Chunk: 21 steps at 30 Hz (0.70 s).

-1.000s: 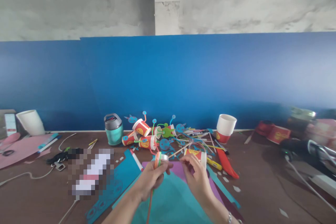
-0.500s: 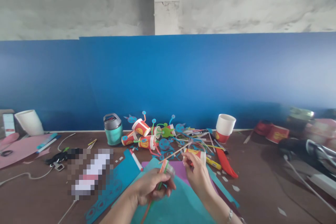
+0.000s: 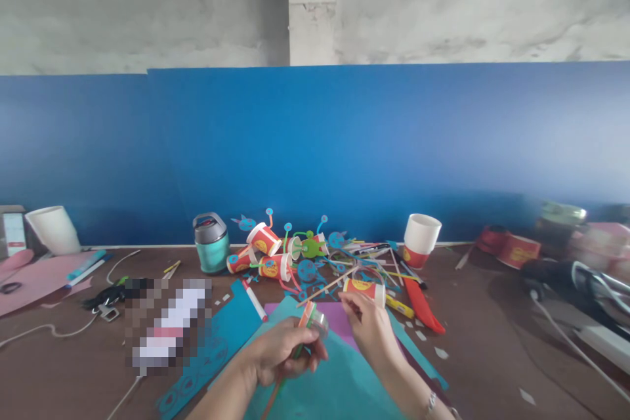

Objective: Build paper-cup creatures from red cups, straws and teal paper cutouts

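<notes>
My left hand is closed around orange and green strips and a small clear roll, possibly tape, above teal paper. One orange strip trails below that hand. To its right, my right hand has its thumb and fingers bent together; anything between the fingertips is too small to make out. A red and white paper cup lies on its side just behind my right hand. Purple paper shows between the hands.
Decorated cups and loose sticks and strips pile up behind the hands. A teal flask stands left of them, stacked cups right. A blue sheet, red marker, yellow tube and red piece lie nearby.
My right hand has dropped slightly, showing more of the cup behind it. My left hand has turned a little, with the clear roll more visible.
</notes>
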Motion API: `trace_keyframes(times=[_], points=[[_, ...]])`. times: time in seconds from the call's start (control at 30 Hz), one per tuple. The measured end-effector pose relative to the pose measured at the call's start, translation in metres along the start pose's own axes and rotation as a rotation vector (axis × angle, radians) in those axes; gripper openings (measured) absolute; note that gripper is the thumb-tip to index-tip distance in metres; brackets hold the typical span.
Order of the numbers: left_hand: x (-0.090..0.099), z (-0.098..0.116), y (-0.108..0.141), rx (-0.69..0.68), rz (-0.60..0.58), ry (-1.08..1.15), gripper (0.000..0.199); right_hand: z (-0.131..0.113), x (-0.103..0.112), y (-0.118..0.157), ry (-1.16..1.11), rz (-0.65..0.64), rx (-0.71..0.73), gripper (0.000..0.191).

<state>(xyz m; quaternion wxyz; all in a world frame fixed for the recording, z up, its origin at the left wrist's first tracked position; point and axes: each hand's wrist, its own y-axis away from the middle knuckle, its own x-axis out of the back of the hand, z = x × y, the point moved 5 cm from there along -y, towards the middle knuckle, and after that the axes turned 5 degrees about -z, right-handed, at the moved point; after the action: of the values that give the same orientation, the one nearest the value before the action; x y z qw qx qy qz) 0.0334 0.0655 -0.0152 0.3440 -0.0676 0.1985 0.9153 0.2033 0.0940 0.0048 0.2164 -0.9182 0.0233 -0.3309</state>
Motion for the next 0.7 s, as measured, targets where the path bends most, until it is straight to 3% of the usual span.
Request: trace_keyframes(times=[0.17, 0.3, 0.47, 0.57, 0.63, 0.7], points=[[0.0, 0.001, 0.0, -0.006, 0.001, -0.003, 0.033, 0.002, -0.003, 0.0, 0.037, -0.081, -0.09, 0.026], [0.0, -0.001, 0.0, 0.009, 0.003, 0.0, 0.034, -0.001, 0.002, 0.0, 0.016, 0.025, -0.003, 0.028], [0.001, -0.001, -0.001, 0.014, -0.002, 0.007, 0.033, 0.009, -0.001, -0.001, -0.009, 0.021, -0.034, 0.027], [0.0, -0.001, 0.0, 0.013, -0.004, 0.012, 0.033, 0.002, 0.002, 0.0, -0.089, 0.056, 0.005, 0.029], [-0.001, 0.0, 0.0, 0.014, -0.007, 0.005, 0.033, -0.01, 0.001, 0.001, -0.194, -0.01, 0.013, 0.027], [-0.003, -0.001, 0.0, 0.029, -0.025, -0.003, 0.033, -0.024, -0.003, 0.004, -0.325, -0.166, -0.024, 0.029]])
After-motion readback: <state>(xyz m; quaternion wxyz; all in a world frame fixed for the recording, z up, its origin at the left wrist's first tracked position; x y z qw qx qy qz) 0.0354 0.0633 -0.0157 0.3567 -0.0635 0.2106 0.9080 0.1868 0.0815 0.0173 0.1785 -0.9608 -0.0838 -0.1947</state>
